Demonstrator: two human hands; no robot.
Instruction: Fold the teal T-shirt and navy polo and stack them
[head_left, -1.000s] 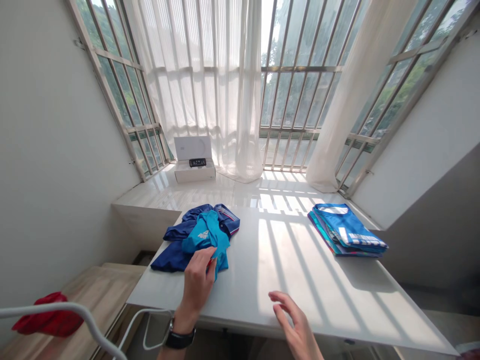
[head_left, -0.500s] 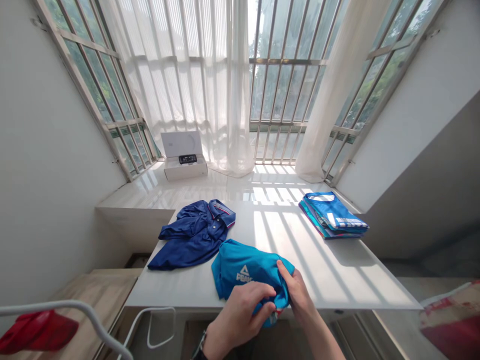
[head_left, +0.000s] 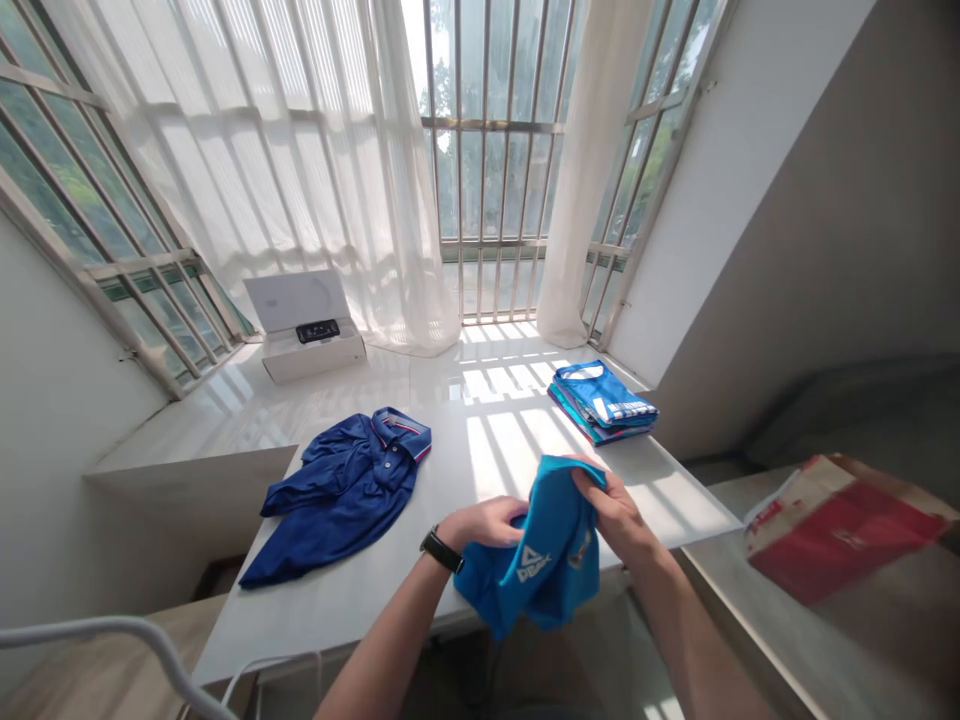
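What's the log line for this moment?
left hand: touching light-blue garment | right hand: holding it | navy shirt: on table | folded clothes: stacked

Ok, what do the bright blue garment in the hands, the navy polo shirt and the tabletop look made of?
Bright blue garment: thin, matte fabric, perhaps synthetic; it drapes in soft folds.
Navy polo shirt: smooth fabric, likely polyester; its creases show slight sheen.
Tabletop: perhaps laminate, given its smooth, even white surface.

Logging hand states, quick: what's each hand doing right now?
Left hand: closed, holding the bright blue garment by its side.
Right hand: closed, holding the same garment near its top.
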